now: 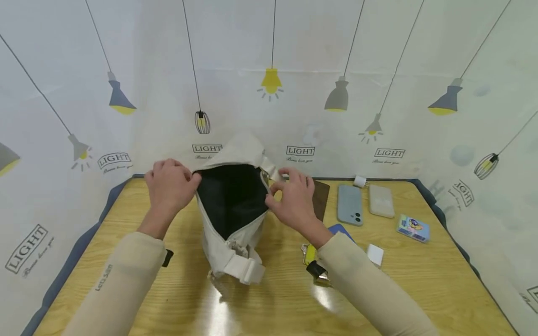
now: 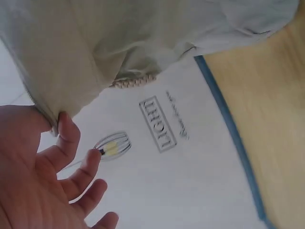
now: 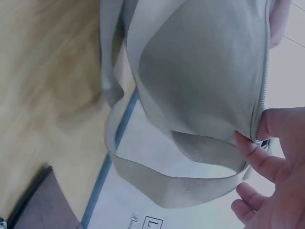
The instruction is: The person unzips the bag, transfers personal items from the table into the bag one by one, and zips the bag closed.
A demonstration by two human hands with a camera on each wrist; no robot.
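A pale beige shoulder bag (image 1: 215, 252) stands on the table in the head view, its zipped mouth spread wide and its black lining (image 1: 233, 198) showing. My left hand (image 1: 173, 184) pinches the left edge of the opening between thumb and index finger. On the opposite edge, my right hand (image 1: 294, 198) pinches the rim near the zip. In the left wrist view the bag's fabric (image 2: 71, 57) hangs from the thumb and index finger, the other fingers bent away. The right wrist view shows the webbing strap (image 3: 181, 191) looping beside the fingers. Inside the bag only dark lining shows.
Right of the bag lie a brown flat item (image 1: 321, 198), a blue-grey phone (image 1: 350, 204), a white plug adapter (image 1: 360, 181), a pale rounded block (image 1: 381, 200) and a colourful small pack (image 1: 414, 227). Keys (image 1: 310, 253) and a white square (image 1: 375, 255) lie near my right sleeve.
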